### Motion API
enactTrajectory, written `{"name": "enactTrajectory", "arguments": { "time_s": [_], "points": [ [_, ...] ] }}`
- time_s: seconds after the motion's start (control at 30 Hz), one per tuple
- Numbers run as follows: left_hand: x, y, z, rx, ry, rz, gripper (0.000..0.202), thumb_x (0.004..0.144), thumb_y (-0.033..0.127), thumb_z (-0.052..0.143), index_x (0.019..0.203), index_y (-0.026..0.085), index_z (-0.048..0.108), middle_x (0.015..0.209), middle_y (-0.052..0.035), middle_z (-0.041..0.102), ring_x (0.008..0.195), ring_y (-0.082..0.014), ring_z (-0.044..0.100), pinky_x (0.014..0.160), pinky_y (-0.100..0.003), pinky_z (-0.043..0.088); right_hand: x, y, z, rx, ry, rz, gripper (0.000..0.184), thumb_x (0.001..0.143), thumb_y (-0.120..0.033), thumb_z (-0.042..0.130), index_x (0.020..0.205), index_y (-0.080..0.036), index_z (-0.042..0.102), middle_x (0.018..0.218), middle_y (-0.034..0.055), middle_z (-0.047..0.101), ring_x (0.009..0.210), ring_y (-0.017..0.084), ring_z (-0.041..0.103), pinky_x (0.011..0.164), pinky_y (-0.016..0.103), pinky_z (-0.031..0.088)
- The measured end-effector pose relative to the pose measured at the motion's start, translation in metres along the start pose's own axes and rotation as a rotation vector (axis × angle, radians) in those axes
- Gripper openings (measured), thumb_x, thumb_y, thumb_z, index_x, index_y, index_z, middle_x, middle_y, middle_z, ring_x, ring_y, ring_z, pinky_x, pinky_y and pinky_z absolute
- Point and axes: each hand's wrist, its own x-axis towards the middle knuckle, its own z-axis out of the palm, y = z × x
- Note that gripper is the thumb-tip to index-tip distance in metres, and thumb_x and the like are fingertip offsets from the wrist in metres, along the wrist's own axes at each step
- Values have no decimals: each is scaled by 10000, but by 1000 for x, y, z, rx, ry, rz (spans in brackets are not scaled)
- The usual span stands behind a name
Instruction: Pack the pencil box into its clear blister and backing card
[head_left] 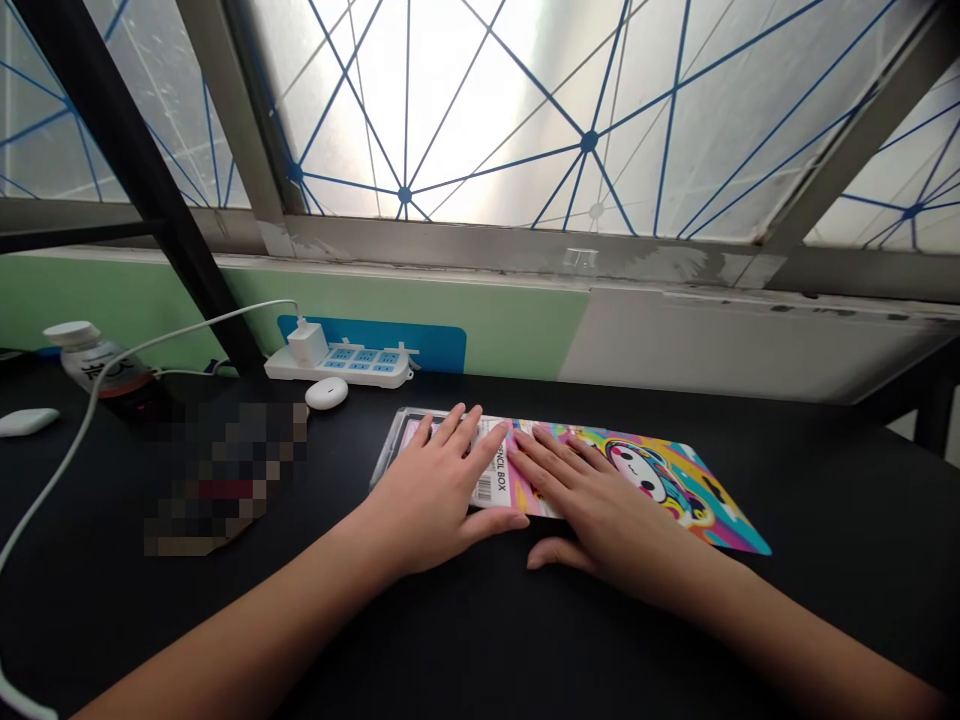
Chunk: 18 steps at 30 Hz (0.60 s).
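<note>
A flat, colourful pencil box [686, 470] lies on the black desk in front of me, with a cartoon figure on its right part. The printed words "PENCIL BOX" and a barcode show between my hands, and a clear plastic edge shows at its left end. My left hand [439, 490] rests flat on its left part, fingers spread. Across the middle lies my right hand [592, 500], palm down, its fingers stretched out and its thumb over the desk. Neither hand grips anything. Parts of the box are hidden under both hands.
Behind the box, a white power strip [360, 368] with a plugged-in charger [307, 342] stands by the wall. A white earbud case [326, 393], a blurred-out object [232, 480], a bottle [97, 360] and a white cable [75, 450] are on the left.
</note>
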Motion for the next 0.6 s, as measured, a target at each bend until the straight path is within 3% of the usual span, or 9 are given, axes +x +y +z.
{"name": "enactTrajectory", "arguments": {
  "time_s": [0.1,0.2,0.33,0.43,0.6],
  "points": [
    [0,0,4,-42,-43,-22,928,893,822,302,1593,215,249,1655,-146,201,1520,-396,153,1182,-616,218,-4,-2,2,38,-47,7,846,925,-623,554,1601,-260,198,1632,96,266,1497,357,227,1171,600,309],
    [0,-2,4,-90,-78,-24,937,886,828,312,1604,233,208,1665,-110,166,1532,-370,116,1204,-598,179,-13,6,-10,97,-134,46,768,959,-528,558,1596,-347,169,1642,26,253,1499,321,241,1186,567,306],
    [-1,-13,-7,-134,-167,-71,932,888,839,245,1604,245,197,1673,-62,98,1543,-334,70,1219,-585,118,-21,18,-28,175,-225,125,732,926,-551,590,1566,-394,271,1625,-22,307,1486,321,286,1193,549,312],
    [-1,-28,-16,-137,-227,-138,902,906,824,192,1596,244,230,1674,-42,86,1548,-317,51,1215,-594,79,-23,24,-35,192,-249,182,697,907,-565,597,1536,-363,374,1605,-12,360,1469,326,331,1185,528,338],
    [2,-48,-24,-150,-261,-196,892,899,831,190,1593,273,237,1676,-23,84,1551,-302,26,1211,-593,59,-25,27,-37,185,-229,219,688,870,-422,636,1518,-328,427,1596,-3,385,1450,312,376,1179,488,360]
  ]
}}
